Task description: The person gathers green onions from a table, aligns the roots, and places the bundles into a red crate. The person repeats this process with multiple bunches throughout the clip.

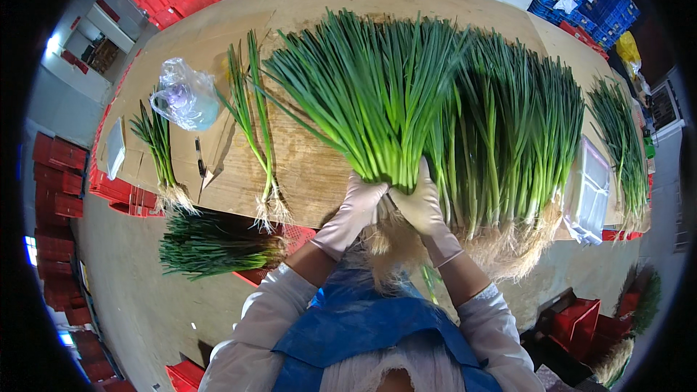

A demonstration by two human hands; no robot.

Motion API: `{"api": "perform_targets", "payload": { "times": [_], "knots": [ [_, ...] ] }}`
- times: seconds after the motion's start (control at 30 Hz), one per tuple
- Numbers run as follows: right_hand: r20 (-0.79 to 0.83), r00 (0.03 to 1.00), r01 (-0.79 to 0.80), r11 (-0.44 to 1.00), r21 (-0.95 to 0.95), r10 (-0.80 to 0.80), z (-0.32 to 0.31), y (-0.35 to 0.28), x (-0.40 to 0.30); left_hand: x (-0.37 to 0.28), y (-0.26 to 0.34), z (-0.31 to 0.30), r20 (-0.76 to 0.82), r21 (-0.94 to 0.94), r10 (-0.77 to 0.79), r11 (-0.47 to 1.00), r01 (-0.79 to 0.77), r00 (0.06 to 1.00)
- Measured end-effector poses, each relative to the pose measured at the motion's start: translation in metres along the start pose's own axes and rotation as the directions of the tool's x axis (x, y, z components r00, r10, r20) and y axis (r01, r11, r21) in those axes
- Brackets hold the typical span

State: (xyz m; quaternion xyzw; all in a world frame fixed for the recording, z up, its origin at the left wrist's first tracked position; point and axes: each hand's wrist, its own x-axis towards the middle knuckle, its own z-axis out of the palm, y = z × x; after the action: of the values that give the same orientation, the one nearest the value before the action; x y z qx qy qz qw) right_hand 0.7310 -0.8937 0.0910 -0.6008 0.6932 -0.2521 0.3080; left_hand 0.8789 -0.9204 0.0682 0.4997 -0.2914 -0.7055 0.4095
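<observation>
Both hands wear thin pale gloves and grip one thick bunch of green allium stalks (375, 114) near its base. My left hand (356, 208) is around the left side, and my right hand (423, 204) is around the right side, thumbs close together in front. Long green leaves fan out away from me over the table, while pale stringy roots (395, 247) hang below my hands past the table edge. Right beside the bunch lies a wide row of similar rooted stalks (512, 136). The hands hide part of the white stems.
On the cardboard-covered table (305, 174) lie a few loose stalks (256, 130), a small bundle (160, 152), a utility knife (200, 157), a plastic bag (188, 95) and a stack of clear bags (589, 190). A red crate (298, 237) of stalks stands below the left edge.
</observation>
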Motion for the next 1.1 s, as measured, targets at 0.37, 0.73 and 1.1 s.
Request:
{"api": "perform_targets", "payload": {
  "times": [0.37, 0.73, 1.1],
  "knots": [
    [0.146, 0.989, -0.034, 0.957, 0.287, -0.009, 0.012, 0.06, 0.004, -0.013, -0.009, -0.081, 0.094, 0.51, -0.159, 0.855, 0.09, 0.983],
    [0.063, 0.997, 0.08, 0.681, -0.728, -0.05, 0.066, 0.021, 0.015, 0.019, -0.044, -0.118, 0.079, -0.109, -0.367, 0.921, 0.374, 0.927],
    [0.412, 0.909, -0.387, 0.487, 0.783, 0.06, -0.02, -0.016, 0.008, 0.001, -0.019, -0.142, 0.475, -0.319, -0.17, 0.881, 0.349, 0.864]
  ]
}}
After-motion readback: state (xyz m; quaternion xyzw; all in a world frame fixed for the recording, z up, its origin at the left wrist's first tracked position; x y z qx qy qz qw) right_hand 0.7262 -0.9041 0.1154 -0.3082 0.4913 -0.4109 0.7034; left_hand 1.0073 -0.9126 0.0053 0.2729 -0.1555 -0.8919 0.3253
